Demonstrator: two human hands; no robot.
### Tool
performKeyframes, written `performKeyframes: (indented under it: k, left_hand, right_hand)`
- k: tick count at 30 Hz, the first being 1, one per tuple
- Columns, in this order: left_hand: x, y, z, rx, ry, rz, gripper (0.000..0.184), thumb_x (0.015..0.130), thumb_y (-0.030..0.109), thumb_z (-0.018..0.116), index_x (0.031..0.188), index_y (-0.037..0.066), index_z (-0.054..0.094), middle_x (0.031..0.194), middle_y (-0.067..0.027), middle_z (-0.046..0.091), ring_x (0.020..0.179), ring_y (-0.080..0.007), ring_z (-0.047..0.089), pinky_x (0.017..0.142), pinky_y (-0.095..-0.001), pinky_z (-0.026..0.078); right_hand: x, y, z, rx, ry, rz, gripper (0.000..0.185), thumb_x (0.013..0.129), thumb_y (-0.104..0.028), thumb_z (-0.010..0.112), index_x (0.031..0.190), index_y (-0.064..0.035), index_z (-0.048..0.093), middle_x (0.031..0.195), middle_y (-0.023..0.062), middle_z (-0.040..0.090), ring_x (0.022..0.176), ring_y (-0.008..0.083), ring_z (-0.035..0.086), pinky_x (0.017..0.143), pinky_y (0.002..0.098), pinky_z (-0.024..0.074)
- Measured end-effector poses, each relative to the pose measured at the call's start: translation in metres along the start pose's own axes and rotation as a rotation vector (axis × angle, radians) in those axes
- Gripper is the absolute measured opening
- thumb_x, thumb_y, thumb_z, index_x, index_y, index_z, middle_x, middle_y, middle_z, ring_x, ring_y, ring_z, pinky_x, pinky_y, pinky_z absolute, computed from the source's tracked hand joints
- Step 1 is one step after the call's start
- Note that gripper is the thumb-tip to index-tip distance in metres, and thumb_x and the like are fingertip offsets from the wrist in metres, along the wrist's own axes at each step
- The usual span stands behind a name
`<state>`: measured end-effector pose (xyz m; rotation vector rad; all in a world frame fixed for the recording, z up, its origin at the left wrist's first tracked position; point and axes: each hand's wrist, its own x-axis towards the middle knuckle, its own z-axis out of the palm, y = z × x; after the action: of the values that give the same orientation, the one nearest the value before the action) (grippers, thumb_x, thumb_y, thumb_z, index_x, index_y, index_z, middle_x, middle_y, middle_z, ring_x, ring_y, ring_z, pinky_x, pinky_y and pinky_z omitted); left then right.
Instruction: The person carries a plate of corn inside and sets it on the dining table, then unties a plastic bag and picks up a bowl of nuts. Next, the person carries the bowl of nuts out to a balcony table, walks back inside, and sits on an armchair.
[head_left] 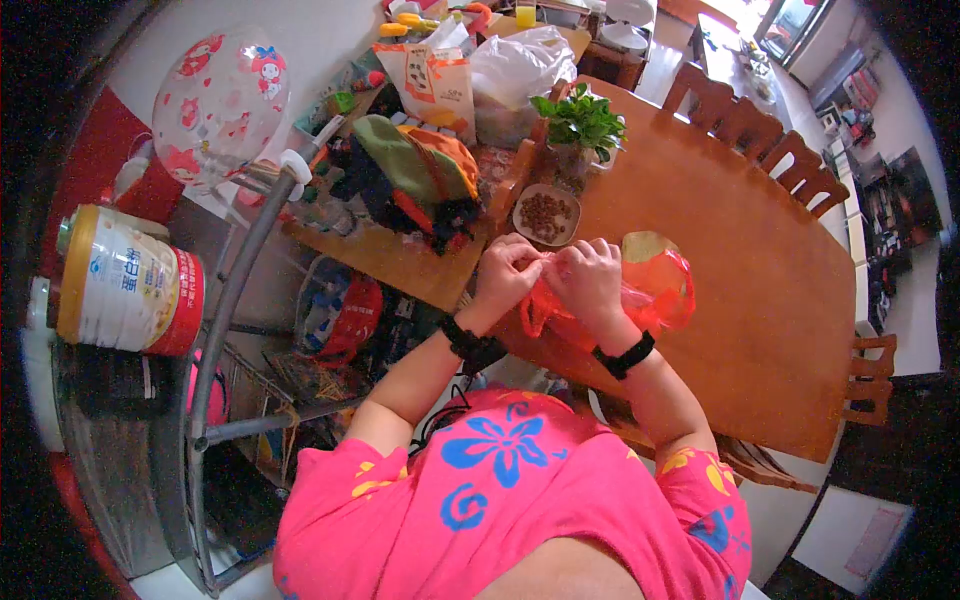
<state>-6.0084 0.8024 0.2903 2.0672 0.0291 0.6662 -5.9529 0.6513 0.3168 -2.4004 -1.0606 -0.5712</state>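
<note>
A thin red plastic bag (668, 292) lies at the near left edge of the wooden table, with something pale yellowish showing at its far side. Its gathered part runs up to my fingertips. My left hand (507, 272) is closed in a pinch on this gathered red plastic. Close against it, my right hand (588, 278) is also closed, pinching the bag, with the rest of it spreading beneath the wrist. The exact spot between the fingertips is mostly hidden. Just beyond my hands sits a white dish (520, 226) of small brown nut-like pieces (545, 213).
A leafy green plant (580, 122) stands behind the dish on the wooden table (740, 260). Chairs (750, 125) line the far side. To the left are a cluttered side table (390, 265), a grey metal frame (235, 270), a large tub (130, 280) and a balloon (222, 105).
</note>
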Motion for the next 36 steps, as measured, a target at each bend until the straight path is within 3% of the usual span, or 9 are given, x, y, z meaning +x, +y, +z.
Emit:
performKeyframes:
  k: [19,21,30,32,36]
  left_hand:
    - [-0.005,-0.014,-0.001,-0.085,0.005,-0.127,0.006,0.072,0.004,0.071,0.068,0.002,0.067,0.07,-0.0078,0.062,0.068,-0.0198,0.06,0.068,-0.0296,0.047]
    - [-0.005,-0.012,-0.002,-0.08,0.051,-0.024,0.005,0.069,0.002,0.069,0.068,0.001,0.065,0.07,-0.0056,0.057,0.063,-0.0164,0.054,0.057,-0.0283,0.042]
    - [-0.007,-0.01,-0.008,-0.071,0.062,-0.076,0.005,0.07,0.002,0.068,0.069,0.001,0.064,0.071,-0.006,0.057,0.064,-0.0178,0.055,0.057,-0.0283,0.042]
    - [-0.008,-0.011,-0.007,-0.087,0.073,-0.072,0.004,0.07,0.001,0.068,0.069,0.001,0.064,0.072,-0.0061,0.057,0.064,-0.0179,0.055,0.058,-0.0284,0.042]
    - [-0.007,0.0,-0.009,-0.149,0.078,-0.131,0.004,0.069,0.001,0.069,0.068,0.001,0.064,0.071,-0.0067,0.058,0.066,-0.0185,0.056,0.059,-0.0289,0.044]
  right_hand:
    - [-0.025,0.036,-0.034,-0.102,-0.091,0.007,0.014,0.069,-0.024,0.067,0.072,-0.0114,0.062,0.077,0.0042,0.06,0.085,0.025,0.054,0.079,0.0395,0.0391]
    - [-0.027,0.04,-0.038,-0.114,-0.104,0.005,0.014,0.069,-0.024,0.066,0.073,-0.0113,0.062,0.078,0.0042,0.06,0.085,0.0248,0.054,0.08,0.0396,0.0386]
    - [-0.037,0.064,-0.053,-0.196,-0.093,-0.065,0.015,0.069,-0.025,0.067,0.07,-0.0105,0.062,0.079,0.0039,0.06,0.086,0.0255,0.053,0.081,0.0403,0.038]
    - [-0.039,0.065,-0.06,-0.19,-0.139,-0.037,0.02,0.072,-0.03,0.065,0.072,-0.0106,0.062,0.082,0.0068,0.06,0.09,0.0283,0.053,0.082,0.043,0.0386]
    - [-0.045,0.071,-0.067,-0.198,-0.163,0.0,0.02,0.072,-0.029,0.065,0.072,-0.0096,0.062,0.083,0.0072,0.06,0.091,0.0294,0.053,0.084,0.0438,0.041]
